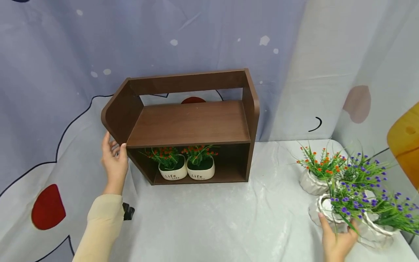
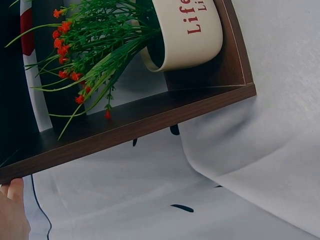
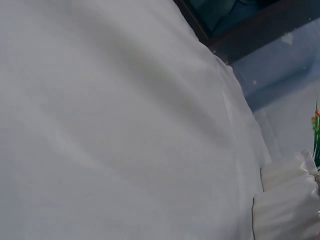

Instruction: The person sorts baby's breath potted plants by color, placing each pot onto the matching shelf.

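A dark brown wooden shelf (image 1: 190,125) stands on the white-covered table. My left hand (image 1: 116,163) rests against the shelf's left side panel, its fingertips touching the panel near the front edge; in the left wrist view part of that hand (image 2: 12,212) shows at the panel edge. My right hand (image 1: 338,242) holds the nearest white potted plant (image 1: 315,213) with purple flowers, thumb at the left and fingers at the right of the pot. The fingers' contact is partly hidden by leaves. White pots (image 3: 285,215) appear at the lower right of the right wrist view.
In the lower compartment stand two cream "Life" pots, a left one (image 1: 173,174) and a right one (image 1: 201,174), with orange-red flowers. Around my right hand cluster an orange-flowered pot (image 1: 312,183) and purple-flowered plants (image 1: 392,209). A printed curtain (image 1: 209,36) hangs behind.
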Demonstrator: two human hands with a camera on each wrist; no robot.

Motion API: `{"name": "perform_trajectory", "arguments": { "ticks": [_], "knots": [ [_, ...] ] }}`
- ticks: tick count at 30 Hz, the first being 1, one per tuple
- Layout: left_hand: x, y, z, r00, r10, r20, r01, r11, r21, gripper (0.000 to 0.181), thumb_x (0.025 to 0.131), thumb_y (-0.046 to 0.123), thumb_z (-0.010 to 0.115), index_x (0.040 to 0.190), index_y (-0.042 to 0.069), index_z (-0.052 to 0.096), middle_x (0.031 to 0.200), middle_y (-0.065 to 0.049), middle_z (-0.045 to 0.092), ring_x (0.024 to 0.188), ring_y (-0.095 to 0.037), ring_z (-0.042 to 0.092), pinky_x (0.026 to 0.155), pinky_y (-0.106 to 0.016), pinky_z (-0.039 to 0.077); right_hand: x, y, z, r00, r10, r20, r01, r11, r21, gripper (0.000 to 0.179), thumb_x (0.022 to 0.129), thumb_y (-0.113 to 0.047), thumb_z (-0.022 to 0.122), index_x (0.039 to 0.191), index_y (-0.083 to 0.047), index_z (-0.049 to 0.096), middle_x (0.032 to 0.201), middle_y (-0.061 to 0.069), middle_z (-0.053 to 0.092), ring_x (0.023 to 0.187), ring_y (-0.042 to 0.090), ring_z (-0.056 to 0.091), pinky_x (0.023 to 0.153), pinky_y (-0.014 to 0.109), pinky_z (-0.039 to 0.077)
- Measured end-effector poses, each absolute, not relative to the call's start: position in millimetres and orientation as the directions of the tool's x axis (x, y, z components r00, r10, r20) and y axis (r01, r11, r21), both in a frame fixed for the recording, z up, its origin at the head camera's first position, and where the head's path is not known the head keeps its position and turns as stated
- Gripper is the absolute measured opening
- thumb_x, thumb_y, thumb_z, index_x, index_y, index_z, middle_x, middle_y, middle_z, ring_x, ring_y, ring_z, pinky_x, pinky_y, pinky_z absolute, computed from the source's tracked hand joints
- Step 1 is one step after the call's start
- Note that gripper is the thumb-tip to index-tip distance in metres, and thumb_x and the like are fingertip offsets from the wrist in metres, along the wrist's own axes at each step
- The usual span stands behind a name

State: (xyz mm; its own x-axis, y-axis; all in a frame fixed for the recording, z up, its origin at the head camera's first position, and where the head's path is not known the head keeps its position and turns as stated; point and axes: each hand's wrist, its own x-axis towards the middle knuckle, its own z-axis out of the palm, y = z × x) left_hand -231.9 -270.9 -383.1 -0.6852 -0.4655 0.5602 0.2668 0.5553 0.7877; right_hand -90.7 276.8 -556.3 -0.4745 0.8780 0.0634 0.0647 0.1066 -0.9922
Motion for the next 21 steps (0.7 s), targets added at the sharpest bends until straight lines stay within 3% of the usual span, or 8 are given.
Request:
{"name": "perform_trajectory", "arguments": {
  "ticks": [5,10,15,21],
  "knots": [
    [-241.2,-275.7,-382.8,-0.670,-0.462,0.581,0.298,0.549,0.781,0.054,0.094,0.001,0.055,0.144,0.009,0.037,0.107,0.008,0.047,0.085,0.009,0.050,0.072,-0.010,0.042,-106.5,283.3,-550.1,-0.482,0.875,0.045,0.000,0.052,-0.999,0.063,0.068,-0.004,0.083,0.117,-0.024,0.048,0.120,-0.012,0.039,0.110,0.003,0.042,0.102,0.016,0.032],
    [-250.3,-283.3,-388.6,-0.661,-0.452,0.599,0.329,0.543,0.773,0.054,0.093,0.004,0.057,0.144,0.014,0.039,0.105,0.012,0.047,0.084,0.009,0.051,0.071,-0.008,0.042,-112.8,287.5,-550.3,-0.498,0.856,0.139,0.001,0.160,-0.987,0.077,0.067,0.000,0.082,0.132,-0.022,0.047,0.132,-0.006,0.048,0.117,0.002,0.044,0.104,0.012,0.030],
    [-249.1,-285.1,-392.3,-0.664,-0.447,0.600,0.327,0.548,0.770,0.054,0.093,0.003,0.056,0.143,0.015,0.040,0.104,0.015,0.045,0.086,0.008,0.051,0.072,-0.009,0.043,-110.4,291.1,-554.8,-0.557,0.806,0.201,0.054,0.277,-0.959,0.100,0.062,0.001,0.083,0.146,-0.023,0.033,0.146,0.003,0.038,0.128,0.003,0.037,0.111,0.016,0.024],
    [-242.9,-285.2,-398.0,-0.681,-0.454,0.574,0.300,0.542,0.785,0.054,0.093,0.002,0.056,0.144,0.014,0.039,0.105,0.014,0.046,0.086,0.009,0.051,0.073,-0.009,0.043,-100.3,296.3,-558.9,-0.611,0.776,0.160,0.138,0.303,-0.943,0.108,0.062,-0.003,0.084,0.149,-0.026,0.024,0.150,0.008,0.030,0.133,0.008,0.031,0.113,0.018,0.020]
  ]
}}
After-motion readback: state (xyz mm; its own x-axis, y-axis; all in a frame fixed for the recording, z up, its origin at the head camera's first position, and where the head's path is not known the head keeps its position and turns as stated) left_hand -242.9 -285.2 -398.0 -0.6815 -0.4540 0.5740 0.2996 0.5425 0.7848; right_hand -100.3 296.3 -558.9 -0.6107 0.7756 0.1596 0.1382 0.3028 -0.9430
